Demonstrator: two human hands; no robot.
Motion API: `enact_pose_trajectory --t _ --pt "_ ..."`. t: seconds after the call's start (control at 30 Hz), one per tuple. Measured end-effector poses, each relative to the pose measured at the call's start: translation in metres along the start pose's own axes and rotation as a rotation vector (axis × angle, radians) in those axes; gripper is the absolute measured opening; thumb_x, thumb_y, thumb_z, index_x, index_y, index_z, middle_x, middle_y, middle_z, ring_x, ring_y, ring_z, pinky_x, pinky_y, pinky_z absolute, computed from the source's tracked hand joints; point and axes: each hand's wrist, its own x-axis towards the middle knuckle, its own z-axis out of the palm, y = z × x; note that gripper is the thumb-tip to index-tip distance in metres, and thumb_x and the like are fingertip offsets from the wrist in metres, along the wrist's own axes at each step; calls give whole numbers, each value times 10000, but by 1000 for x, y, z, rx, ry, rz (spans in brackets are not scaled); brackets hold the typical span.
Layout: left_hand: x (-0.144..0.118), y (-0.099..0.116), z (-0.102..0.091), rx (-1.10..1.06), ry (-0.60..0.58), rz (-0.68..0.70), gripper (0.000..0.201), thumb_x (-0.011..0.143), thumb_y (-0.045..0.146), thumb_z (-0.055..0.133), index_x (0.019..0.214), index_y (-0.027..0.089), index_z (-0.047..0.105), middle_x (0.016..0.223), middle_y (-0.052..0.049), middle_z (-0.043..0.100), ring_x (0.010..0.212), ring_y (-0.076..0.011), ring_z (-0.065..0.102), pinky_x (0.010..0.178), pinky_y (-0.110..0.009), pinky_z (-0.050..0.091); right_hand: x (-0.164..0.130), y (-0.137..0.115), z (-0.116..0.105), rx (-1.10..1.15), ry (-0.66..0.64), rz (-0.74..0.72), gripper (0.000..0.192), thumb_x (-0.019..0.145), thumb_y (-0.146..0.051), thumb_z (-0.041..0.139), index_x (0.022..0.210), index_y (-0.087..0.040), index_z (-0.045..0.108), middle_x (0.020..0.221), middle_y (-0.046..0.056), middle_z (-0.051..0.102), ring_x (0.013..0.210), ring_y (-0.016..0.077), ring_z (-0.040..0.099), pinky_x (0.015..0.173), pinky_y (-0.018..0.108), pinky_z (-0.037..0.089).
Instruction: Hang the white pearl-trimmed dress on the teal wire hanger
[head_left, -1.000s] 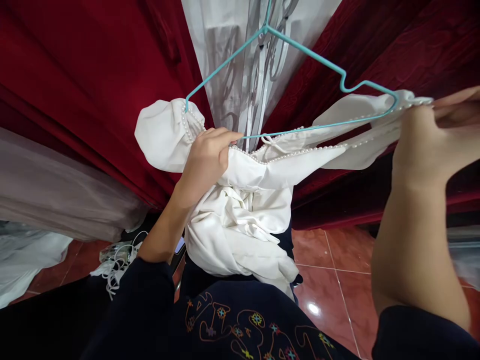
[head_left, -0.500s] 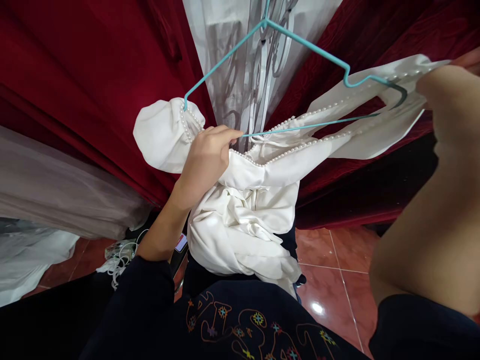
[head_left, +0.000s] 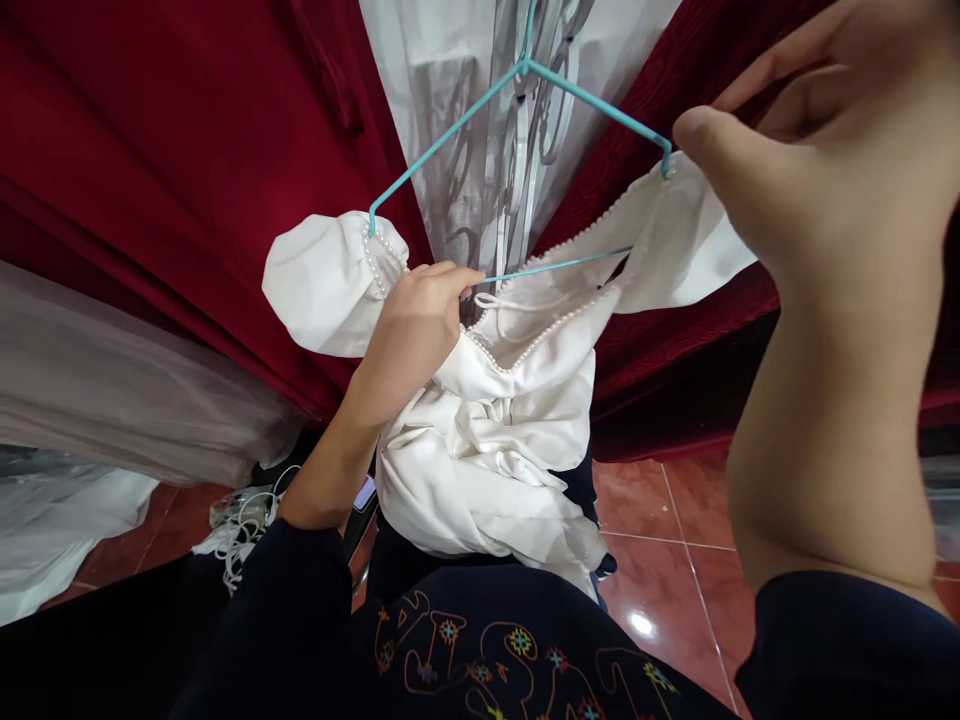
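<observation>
A white dress (head_left: 510, 440) with pearl beading along its neckline hangs on a light-blue clothes hanger (head_left: 600, 103). My left hand (head_left: 420, 330) pinches the hanger's lower bar, over the left part of the neckline. The puffed left sleeve (head_left: 311, 285) sits at the hanger's left end. At its right end, the right shoulder (head_left: 675, 220) of the dress is over the hanger's notch. My right hand (head_left: 817, 140) is beside that end, its fingers apart and its thumb close to the hanger's corner. A white cord loop (head_left: 517, 302) shows inside the neckline. The dress's lower part lies bunched below.
Dark red curtains (head_left: 225, 150) hang on both sides, with white fabric (head_left: 442, 100) and metal rods behind the hanger. Left and low are white cables (head_left: 244, 525), a phone (head_left: 365, 492) and pale cloth (head_left: 67, 530). The floor has reddish tiles (head_left: 645, 560).
The dress's right shoulder has come inward over the hanger's right end, which it now covers. My right hand has moved left and its fingers have come apart. My left hand keeps its grip.
</observation>
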Motion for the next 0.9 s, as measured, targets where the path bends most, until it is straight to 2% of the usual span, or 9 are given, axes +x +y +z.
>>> enact_pose_trajectory --t 0.1,0.13,0.2,0.3,0.4,0.53,0.6,0.77,0.9 --pt "0 -4 -2 -2 8 1 376 888 -3 466 1032 201 747 943 -28 743 884 -207 688 828 -360 545 -28 -11 9 106 106 -162 142 882 -304 661 815 -180 645 652 7 503 576 94 428 585 288 265" --pt "0 -5 -2 0 11 7 367 893 -4 470 1031 199 743 944 -27 740 890 -208 683 834 -362 541 -40 -13 15 119 66 -199 139 900 -306 637 833 -184 644 702 21 551 621 114 473 607 293 322" --pt "0 -8 0 8 14 24 360 908 -5 468 1050 194 733 945 -29 734 904 -211 672 847 -364 537 -61 -11 33 72 -141 -307 155 941 -325 572 958 -199 661 905 71 657 846 198 598 772 368 465" --pt "-4 -10 6 31 53 60 364 946 21 445 1110 199 716 998 -42 719 980 -224 658 912 -396 539 -84 3 66 -12 -261 -441 278 961 -341 521 1197 -234 621 1154 103 650 1106 284 598 960 485 468" --pt "-13 -13 15 73 191 97 378 998 76 402 1188 252 676 1212 -58 664 1173 -238 616 1027 -454 522 -95 19 88 -46 -194 -424 310 970 -312 489 1265 -269 571 1207 82 644 1111 279 598 991 502 438" --pt "-17 -24 13 253 661 118 227 1048 279 500 1235 286 627 1273 -81 576 1267 -263 546 1125 -506 463 -100 25 96 -28 -100 -413 296 964 -307 484 1244 -264 571 1194 75 652 1103 276 599 993 502 430" --pt "-13 -32 6 244 795 100 254 1031 377 587 1250 250 578 1258 -85 566 1264 -259 546 1149 -502 440 -100 24 98 -7 -61 -436 304 968 -307 481 1258 -267 565 1180 72 660 1092 265 597 991 495 436" --pt "-2 -48 -18 -68 761 25 290 1042 461 594 1176 237 467 1123 -21 610 1089 -173 667 1028 -416 531 -97 35 111 -39 31 -469 322 1004 -307 434 1297 -281 565 1158 64 670 1056 232 586 986 465 448" --pt "1 -60 -35 -47 812 -103 205 1030 400 615 1082 244 493 1123 -11 597 990 -144 689 907 -370 534 -93 50 124 -29 80 -518 310 1013 -324 438 1260 -245 608 1119 66 650 1059 235 588 978 456 427"
